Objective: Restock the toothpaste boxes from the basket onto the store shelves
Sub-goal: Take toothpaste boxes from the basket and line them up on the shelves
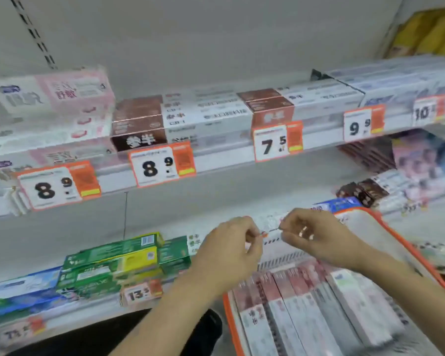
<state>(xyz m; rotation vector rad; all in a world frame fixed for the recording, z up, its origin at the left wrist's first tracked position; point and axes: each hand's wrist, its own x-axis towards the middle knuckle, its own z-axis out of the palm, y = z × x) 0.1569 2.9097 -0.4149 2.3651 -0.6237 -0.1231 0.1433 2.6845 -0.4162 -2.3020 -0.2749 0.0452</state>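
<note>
Starting nearest, the basket (pixel 385 227) sat below the hands, its toothpaste boxes (pixel 288 307) packed flat side by side. They looked light, stiff and smooth, so a pinch across one box's long sides seemed best. Just above, the left hand (pixel 229 250) and right hand (pixel 316 238) each pinched an end of a small thin object (pixel 267 233), too blurred to name. Beyond, the shelves (pixel 216 160) were part stocked.

Bare forearms, no sleeves; 1 ring (pixel 304 230) on right grip (pixel 316 240).
</note>
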